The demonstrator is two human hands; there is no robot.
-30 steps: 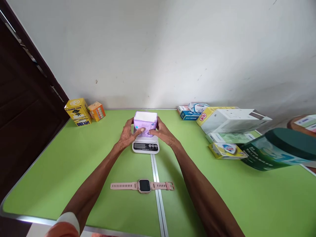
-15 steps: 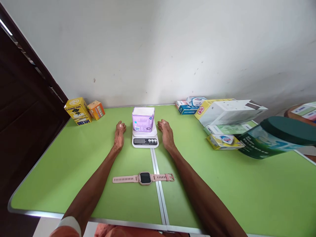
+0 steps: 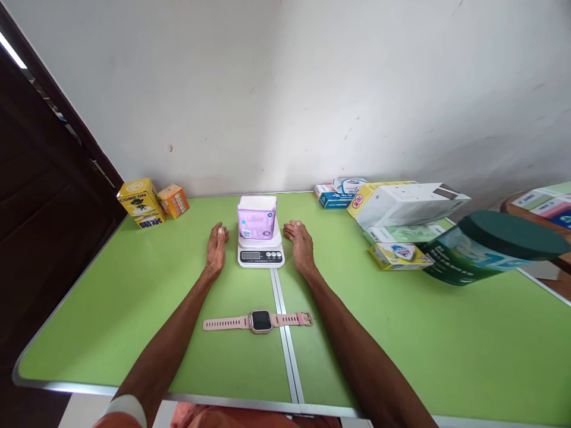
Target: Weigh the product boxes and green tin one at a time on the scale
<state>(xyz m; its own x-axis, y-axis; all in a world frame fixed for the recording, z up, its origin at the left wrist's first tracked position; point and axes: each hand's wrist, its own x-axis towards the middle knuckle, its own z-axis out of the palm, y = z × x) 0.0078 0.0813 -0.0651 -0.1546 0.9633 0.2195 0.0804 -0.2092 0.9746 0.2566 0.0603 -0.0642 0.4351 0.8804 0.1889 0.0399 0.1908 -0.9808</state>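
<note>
A purple-and-white soft pack (image 3: 256,223) stands on the plate of a white digital scale (image 3: 261,257); its exact contents are not clear. To the left of the scale, my left hand (image 3: 216,248) rests on its edge on the table, fingers stretched out and holding nothing. My right hand (image 3: 300,244) lies likewise on the other side, palm turned inward, fingers loosely extended and apart from the scale. Between my forearms, nearer to me, a pink smartwatch (image 3: 261,321) is laid out flat with its strap straight and its screen dark.
A yellow box (image 3: 141,203) and a small orange box (image 3: 173,201) stand at the back left of the green table (image 3: 134,309). At the right are a white box (image 3: 413,205), a yellow soap box (image 3: 400,257), a blue box (image 3: 335,200) and a dark green tub (image 3: 482,249).
Both hands have let go of the purple pack and moved apart to either side of the scale. The pack stays on the scale. Over the last half second the hands have hardly moved.
</note>
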